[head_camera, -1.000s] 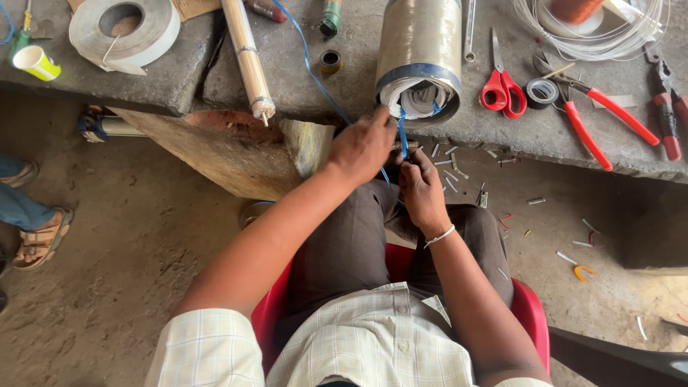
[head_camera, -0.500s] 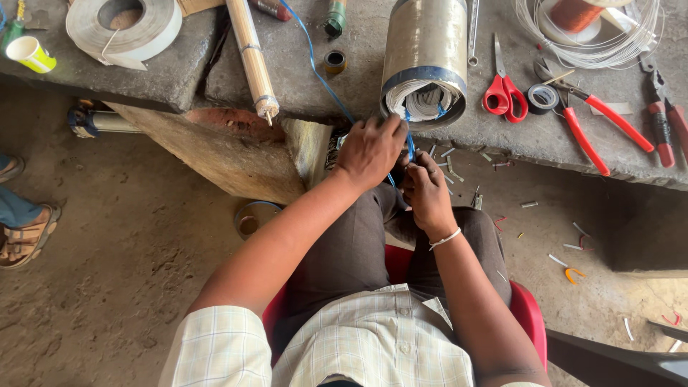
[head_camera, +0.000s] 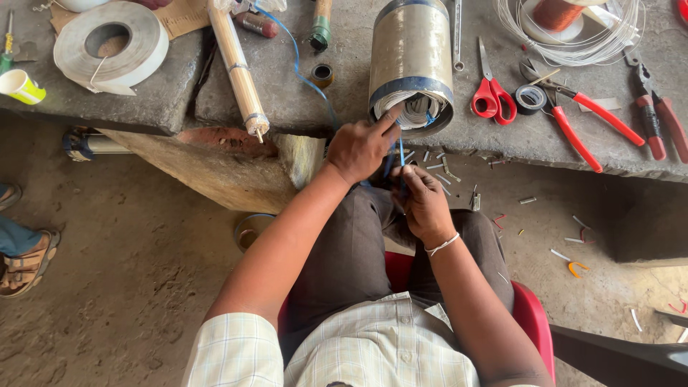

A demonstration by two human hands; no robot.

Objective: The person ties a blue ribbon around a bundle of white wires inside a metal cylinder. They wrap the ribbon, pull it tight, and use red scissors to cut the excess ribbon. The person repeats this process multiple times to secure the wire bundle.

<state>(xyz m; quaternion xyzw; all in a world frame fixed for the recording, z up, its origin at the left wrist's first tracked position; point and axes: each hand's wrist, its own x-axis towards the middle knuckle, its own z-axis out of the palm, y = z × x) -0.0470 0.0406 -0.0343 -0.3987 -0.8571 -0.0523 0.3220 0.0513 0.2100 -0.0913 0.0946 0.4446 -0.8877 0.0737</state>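
A metal cylinder (head_camera: 411, 57) lies on the stone bench (head_camera: 287, 93), its open end facing me with pale windings inside. My left hand (head_camera: 360, 147) reaches to that open end, its forefinger touching the windings. Just below, my right hand (head_camera: 424, 203) is closed around a thin blue wire (head_camera: 400, 154) that runs up into the cylinder. A second stretch of blue wire (head_camera: 301, 68) trails across the bench toward the back.
On the bench lie red-handled scissors (head_camera: 489, 97), red-handled pliers (head_camera: 584, 118), a small black tape roll (head_camera: 531, 98), a coil of pale wire (head_camera: 573, 29), a wide white tape roll (head_camera: 111, 44) and a bundle of sticks (head_camera: 238, 68). Another person's sandalled foot (head_camera: 25, 261) is at left.
My left hand has opened and stretched its forefinger up to the cylinder's open end. My right hand stays closed on the blue wire. The camera has shifted slightly.
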